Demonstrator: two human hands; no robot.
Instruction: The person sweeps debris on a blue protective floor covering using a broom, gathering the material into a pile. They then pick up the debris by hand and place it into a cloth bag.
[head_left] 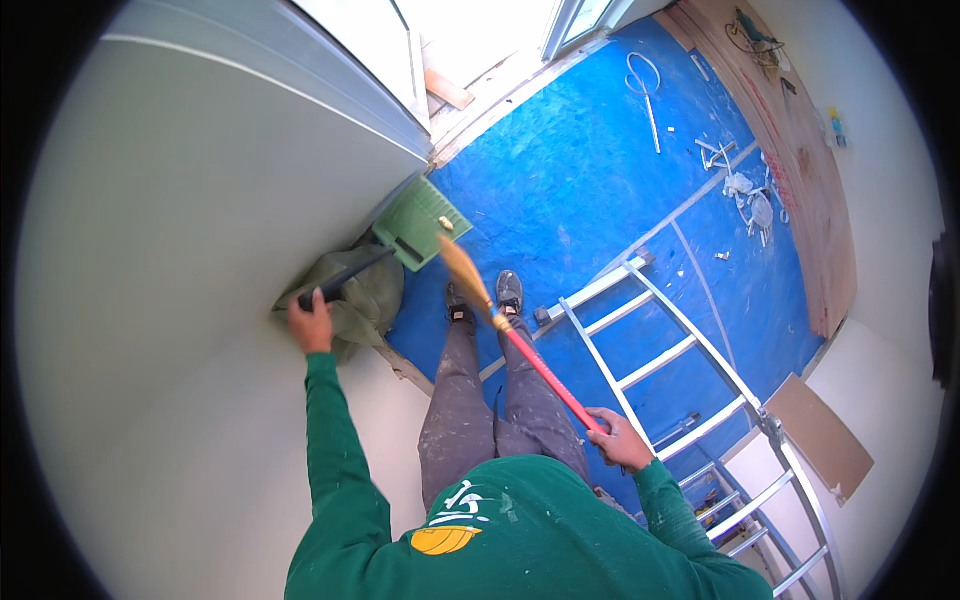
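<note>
At the left, my left hand (311,322) is closed round the black handle of a green dustpan (412,218). A small pale scrap (446,223) lies in the pan near its right edge. My right hand (620,440) grips the red handle of a broom (545,372) at the lower right. The broom's tan bristles (460,268) point up and to the left, close to the dustpan's front corner. A grey-green sack (345,290) sits against the wall, behind the dustpan's handle.
Blue sheeting (570,140) covers the floor. An aluminium ladder (660,375) stands close on my right. White scraps (755,205) lie at the far right beside wooden boards (810,200). A looped white strip (645,85) lies farther off. Brown cardboard (820,437) leans at the right.
</note>
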